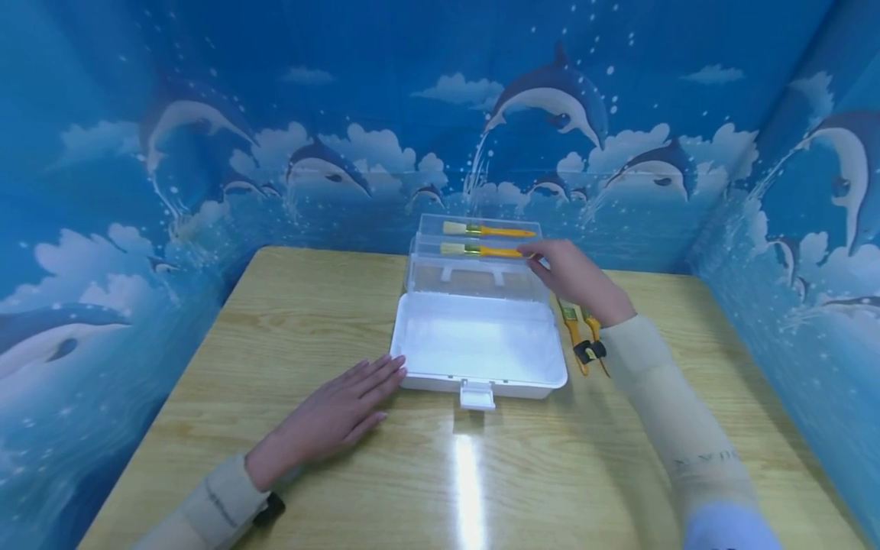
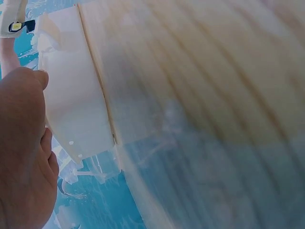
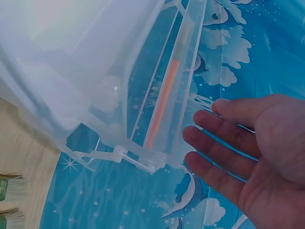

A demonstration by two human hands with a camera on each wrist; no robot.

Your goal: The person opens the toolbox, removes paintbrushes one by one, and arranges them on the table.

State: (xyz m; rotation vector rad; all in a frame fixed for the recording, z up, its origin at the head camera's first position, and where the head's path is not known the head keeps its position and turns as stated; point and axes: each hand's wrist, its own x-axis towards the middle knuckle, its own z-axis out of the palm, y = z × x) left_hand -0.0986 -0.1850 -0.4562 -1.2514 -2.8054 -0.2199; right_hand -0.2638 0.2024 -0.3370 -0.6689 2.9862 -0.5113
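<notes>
A white plastic box point(image 1: 481, 336) stands with its lid up and clear trays point(image 1: 474, 279) raised at its back. Two flat paintbrushes with orange handles lie in the trays, an upper brush point(image 1: 505, 231) and a lower brush point(image 1: 481, 250). My right hand point(image 1: 580, 283) is at the handle end of the lower brush. The right wrist view shows this hand's fingers point(image 3: 209, 138) loosely bent beside a tray, with nothing between them; one brush handle point(image 3: 164, 102) shows through the clear plastic. My left hand point(image 1: 337, 409) lies flat, fingers extended, fingertips at the box's front left corner.
Paintbrushes point(image 1: 572, 325) lie on the wooden table point(image 1: 296, 321) right of the box, partly under my right forearm. A white latch point(image 1: 477, 396) sticks out at the box's front. Blue fabric point(image 1: 357, 92) printed with dolphins hangs behind and along both sides.
</notes>
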